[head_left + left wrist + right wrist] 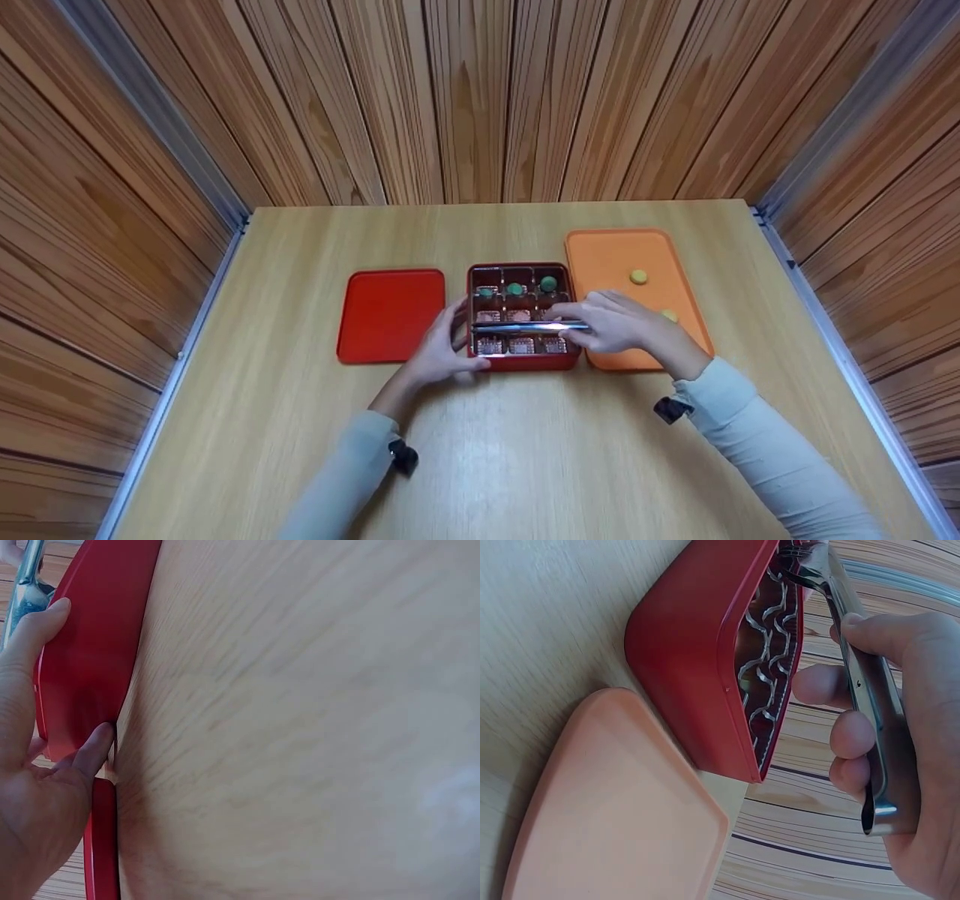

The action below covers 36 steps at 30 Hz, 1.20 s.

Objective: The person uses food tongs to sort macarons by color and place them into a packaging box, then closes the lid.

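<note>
A red box (525,363) with a dark divided insert stands mid-table. Round green pieces (548,283) sit in its back row. My left hand (442,352) holds the box at its front left corner, thumb on the front wall and fingers along the left side. Metal tongs (529,327) are gripped in my right hand (611,322), lying level over the insert with their tips toward the left wall. In the right wrist view the toothed tips of the tongs (866,697) reach over the box's rim; whether they pinch anything cannot be made out.
An orange tray (607,262) lies right of the box, with a yellow round piece (638,277) on it and another partly behind my right wrist. To the left lies a flat red lid (390,315). Wooden walls (465,105) enclose the table at back and sides.
</note>
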Available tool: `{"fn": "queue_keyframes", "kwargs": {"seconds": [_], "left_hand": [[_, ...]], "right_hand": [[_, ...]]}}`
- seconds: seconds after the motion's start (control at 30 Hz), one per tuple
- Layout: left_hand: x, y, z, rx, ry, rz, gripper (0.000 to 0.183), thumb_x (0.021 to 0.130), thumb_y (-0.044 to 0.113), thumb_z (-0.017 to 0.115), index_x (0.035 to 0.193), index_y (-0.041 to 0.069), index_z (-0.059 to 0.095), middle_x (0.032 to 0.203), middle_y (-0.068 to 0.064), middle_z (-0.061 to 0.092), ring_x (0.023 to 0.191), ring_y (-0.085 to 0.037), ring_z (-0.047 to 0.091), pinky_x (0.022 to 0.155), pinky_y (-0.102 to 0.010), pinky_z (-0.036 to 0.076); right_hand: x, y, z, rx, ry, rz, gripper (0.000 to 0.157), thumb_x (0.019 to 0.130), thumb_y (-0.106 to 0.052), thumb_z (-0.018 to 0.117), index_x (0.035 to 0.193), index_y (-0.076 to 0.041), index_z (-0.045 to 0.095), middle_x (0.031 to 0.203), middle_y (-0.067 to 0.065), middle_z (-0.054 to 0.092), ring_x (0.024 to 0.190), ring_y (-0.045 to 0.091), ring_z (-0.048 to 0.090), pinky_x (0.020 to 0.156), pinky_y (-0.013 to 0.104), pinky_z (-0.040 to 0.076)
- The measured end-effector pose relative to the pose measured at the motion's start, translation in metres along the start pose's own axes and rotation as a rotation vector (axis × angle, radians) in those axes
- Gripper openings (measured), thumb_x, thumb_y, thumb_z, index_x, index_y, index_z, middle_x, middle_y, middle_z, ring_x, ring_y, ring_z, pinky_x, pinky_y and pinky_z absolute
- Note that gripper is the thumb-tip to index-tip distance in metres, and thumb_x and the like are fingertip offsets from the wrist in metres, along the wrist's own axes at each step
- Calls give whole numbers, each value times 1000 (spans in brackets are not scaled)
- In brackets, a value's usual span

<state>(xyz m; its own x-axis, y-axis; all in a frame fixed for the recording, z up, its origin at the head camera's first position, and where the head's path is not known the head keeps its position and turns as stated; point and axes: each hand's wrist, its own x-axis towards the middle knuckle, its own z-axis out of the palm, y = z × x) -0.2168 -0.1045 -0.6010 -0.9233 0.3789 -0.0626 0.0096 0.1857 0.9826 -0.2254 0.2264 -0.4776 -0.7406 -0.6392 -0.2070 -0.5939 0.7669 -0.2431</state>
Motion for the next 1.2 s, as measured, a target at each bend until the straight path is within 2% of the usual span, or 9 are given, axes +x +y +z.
{"fn": "queue_keyframes", "kwargs": {"seconds": [0.13, 0.37, 0.43, 0.63, 0.87, 1.2], "left_hand": [[1, -1, 1, -8, 2, 6, 127, 82, 6, 101, 180, 12, 20, 184, -21, 30, 174, -42, 29, 138, -51, 39], [0, 0, 2, -46, -12, 19, 127, 81, 0, 99, 179, 4, 18, 184, -24, 28, 175, -42, 29, 138, -51, 38], [0, 0, 2, -40, -9, 20, 127, 81, 0, 99, 179, 4, 18, 184, -24, 28, 175, -42, 28, 138, -51, 38], [0, 0, 1, -29, -9, 20, 127, 82, 2, 99, 179, 7, 18, 185, -23, 27, 176, -41, 26, 138, -51, 38], [-1, 0, 0, -9, -15, 15, 127, 83, 9, 101, 180, 11, 18, 185, -20, 27, 176, -40, 26, 138, -51, 39], [1, -1, 0, -4, -7, 14, 127, 83, 9, 101, 180, 10, 19, 185, -20, 27, 175, -41, 28, 137, -51, 40]], "right_hand": [[0, 0, 1, 9, -5, 6, 44, 111, -32, 65, 154, -20, 68, 104, 8, 67, 85, 20, 46, 77, 32, 34], [-2, 2, 1, 26, 5, -15, 43, 110, -30, 65, 151, -18, 68, 91, 5, 61, 79, 20, 44, 73, 32, 32], [-2, 3, 0, 35, 6, -6, 43, 111, -31, 65, 152, -19, 68, 91, 3, 59, 81, 19, 45, 74, 32, 32], [-3, 7, -2, 47, 26, -14, 43, 111, -31, 66, 152, -20, 68, 86, 1, 57, 78, 18, 44, 73, 31, 33], [-2, 14, -1, 84, 73, -51, 37, 111, -27, 67, 145, -15, 72, 73, -5, 53, 61, 11, 40, 59, 24, 31], [-7, 28, 2, 101, 134, -17, 38, 110, -26, 68, 146, -14, 71, 69, -5, 45, 60, 12, 36, 59, 24, 27]]}}
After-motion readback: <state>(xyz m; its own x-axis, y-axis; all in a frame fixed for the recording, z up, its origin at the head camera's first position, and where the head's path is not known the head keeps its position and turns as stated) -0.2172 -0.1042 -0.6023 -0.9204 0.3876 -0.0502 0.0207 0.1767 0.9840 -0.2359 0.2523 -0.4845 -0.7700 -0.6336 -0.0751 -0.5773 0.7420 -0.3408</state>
